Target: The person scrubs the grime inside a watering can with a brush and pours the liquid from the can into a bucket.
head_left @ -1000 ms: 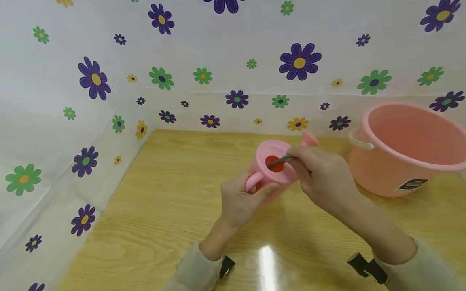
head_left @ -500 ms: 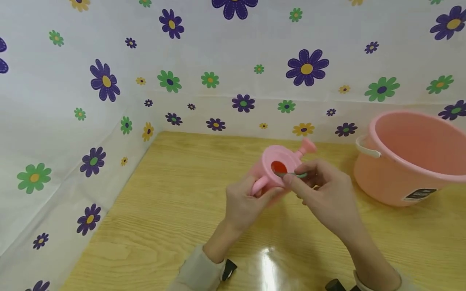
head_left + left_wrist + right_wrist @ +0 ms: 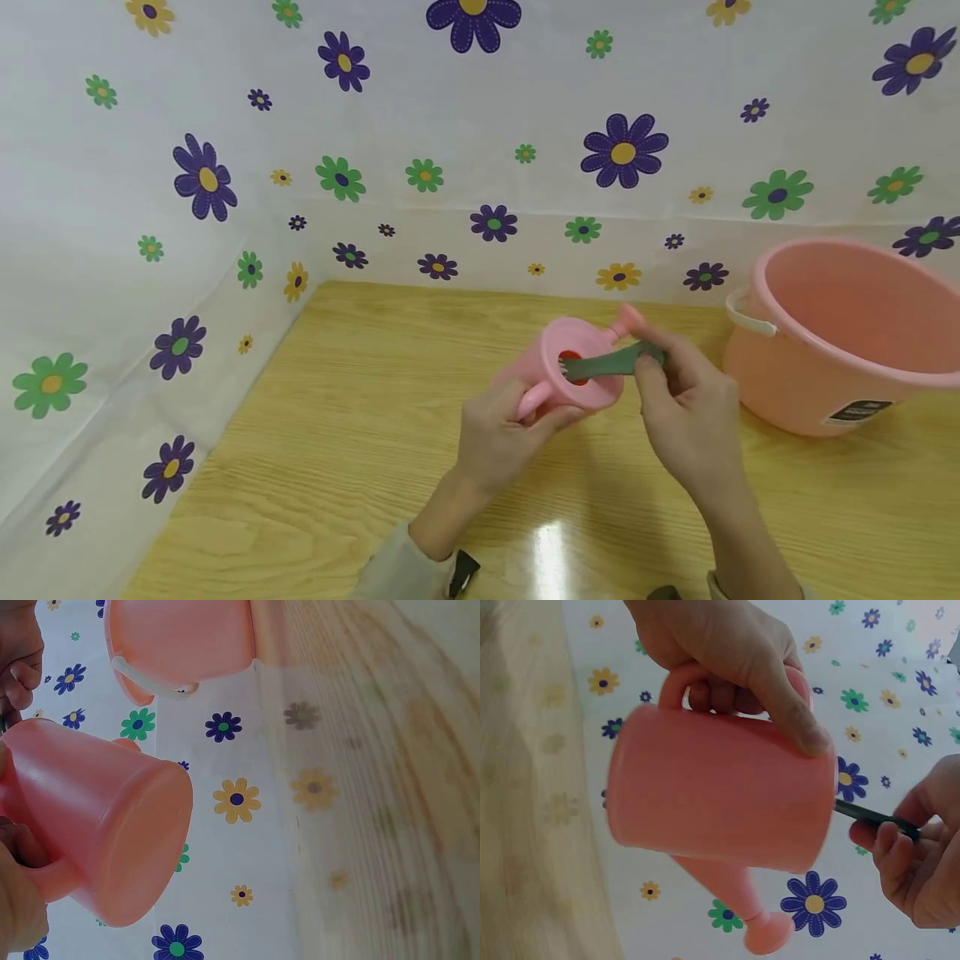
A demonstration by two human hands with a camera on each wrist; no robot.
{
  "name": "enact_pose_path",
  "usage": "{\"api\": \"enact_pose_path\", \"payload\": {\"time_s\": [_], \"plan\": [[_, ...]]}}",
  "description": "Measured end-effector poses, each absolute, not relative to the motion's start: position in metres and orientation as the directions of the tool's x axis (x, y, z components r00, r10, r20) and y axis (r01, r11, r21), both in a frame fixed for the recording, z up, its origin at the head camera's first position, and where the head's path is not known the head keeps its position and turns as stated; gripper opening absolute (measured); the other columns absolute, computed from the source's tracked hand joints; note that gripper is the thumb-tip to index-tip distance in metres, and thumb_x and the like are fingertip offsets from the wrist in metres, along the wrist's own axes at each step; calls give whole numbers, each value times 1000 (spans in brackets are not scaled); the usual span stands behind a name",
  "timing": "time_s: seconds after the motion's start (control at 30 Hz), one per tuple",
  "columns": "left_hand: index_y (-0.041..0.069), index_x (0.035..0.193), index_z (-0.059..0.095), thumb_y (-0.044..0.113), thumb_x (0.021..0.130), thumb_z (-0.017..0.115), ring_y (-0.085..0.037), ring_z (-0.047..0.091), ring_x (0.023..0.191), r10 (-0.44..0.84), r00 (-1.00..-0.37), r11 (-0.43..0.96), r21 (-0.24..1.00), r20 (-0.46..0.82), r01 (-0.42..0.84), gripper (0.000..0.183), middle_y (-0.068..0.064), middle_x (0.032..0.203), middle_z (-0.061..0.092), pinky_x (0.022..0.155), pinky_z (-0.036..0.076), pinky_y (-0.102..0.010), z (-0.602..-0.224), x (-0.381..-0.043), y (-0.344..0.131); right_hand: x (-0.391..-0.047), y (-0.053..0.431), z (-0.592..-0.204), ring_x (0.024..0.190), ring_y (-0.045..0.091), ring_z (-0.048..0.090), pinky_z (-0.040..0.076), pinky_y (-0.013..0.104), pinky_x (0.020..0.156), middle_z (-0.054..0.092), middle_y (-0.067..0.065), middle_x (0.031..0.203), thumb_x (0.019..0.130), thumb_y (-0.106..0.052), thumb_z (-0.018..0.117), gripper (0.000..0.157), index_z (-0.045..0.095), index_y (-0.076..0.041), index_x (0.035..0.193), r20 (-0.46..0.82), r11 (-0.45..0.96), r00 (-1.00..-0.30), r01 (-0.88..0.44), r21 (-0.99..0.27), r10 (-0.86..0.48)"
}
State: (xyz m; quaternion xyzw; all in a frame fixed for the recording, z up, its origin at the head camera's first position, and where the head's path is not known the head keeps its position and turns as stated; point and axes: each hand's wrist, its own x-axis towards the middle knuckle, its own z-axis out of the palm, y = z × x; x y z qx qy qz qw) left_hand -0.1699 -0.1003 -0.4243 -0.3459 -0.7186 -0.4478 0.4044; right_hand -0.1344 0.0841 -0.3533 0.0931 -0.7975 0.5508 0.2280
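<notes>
Held above the table, a pink watering can (image 3: 525, 367) tilts so that its round top opening faces up toward the head camera, red showing inside. My left hand (image 3: 491, 433) grips it by the handle, the thumb lying along its side in the right wrist view. My right hand (image 3: 690, 408) pinches a dark green, flat-handled tool (image 3: 611, 363) between thumb and fingers. The tool's narrow, toothed-looking tip lies at the can's opening; its exact kind is unclear. In the right wrist view the tool's dark shaft (image 3: 851, 809) meets the can's rim.
A large pink bucket (image 3: 795, 375) with a white handle stands at the right on the wooden table (image 3: 337, 400). White flower-print cloth (image 3: 420, 100) covers the back and left walls.
My right hand has turned from palm-down to a side pinch, bringing the green tool flat across the can's opening. The left hand keeps its grip on the watering can. The head view has shifted slightly.
</notes>
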Motion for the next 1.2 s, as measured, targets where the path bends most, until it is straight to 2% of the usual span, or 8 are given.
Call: {"api": "enact_pose_path", "payload": {"time_s": [0.13,0.3,0.43,0.6,0.77,0.93,1.03,1.2], "plan": [[10,71,51,37,88,73,-6,43,52,139,-473,298,419,870,858,38,1,62,50,50,36,-10,-424,-171,-101,-134,87,-354,51,9,46,35,20,42,61,3,74,96,4,58,32,66,-4,126,562,466,-825,-473,-748,65],[3,92,66,29,85,79,-8,47,56,139,-518,225,482,844,847,30,-2,68,57,53,41,-12,-423,-171,-101,-139,93,-355,50,13,57,46,23,44,63,3,71,99,0,57,13,66,1,108,485,330,-874,-456,-826,7],[1,100,68,25,82,82,-8,49,55,157,-526,229,488,836,842,33,-3,68,60,52,42,-13,-422,-173,-104,-148,96,-354,40,16,48,38,27,38,51,3,57,103,-9,52,15,63,2,104,410,196,-912,-405,-893,-15],[6,81,61,24,80,84,-7,43,53,194,-541,231,498,818,836,30,-1,60,49,49,35,-13,-420,-175,-105,-160,91,-351,38,12,28,18,31,37,48,0,54,105,-17,50,21,62,-1,99,372,54,-923,-369,-928,93],[5,84,64,24,79,85,-5,44,54,204,-562,206,526,801,825,28,0,61,52,48,35,-14,-419,-175,-103,-165,85,-350,43,9,28,20,26,42,66,-2,72,104,-17,52,20,62,-4,94,311,43,-935,-309,-950,169],[6,79,60,20,77,87,-6,44,53,207,-548,213,509,811,834,30,0,59,49,49,35,-14,-417,-177,-103,-164,87,-347,41,10,28,16,27,42,71,-2,70,101,-10,56,15,65,-2,94,343,54,-904,-341,-939,254],[5,81,61,19,76,87,-7,45,54,206,-534,230,490,820,841,30,-1,60,50,50,36,-14,-417,-178,-103,-164,86,-347,42,8,46,17,29,43,72,-1,71,101,-9,56,11,64,-3,101,336,57,-908,-333,-941,249],[4,85,64,30,81,80,-8,45,54,172,-543,244,498,822,832,31,-1,61,52,50,36,-14,-420,-176,-104,-163,82,-348,72,12,71,34,26,55,74,-2,77,101,-12,55,19,68,-2,113,353,95,-906,-340,-936,232]]}}
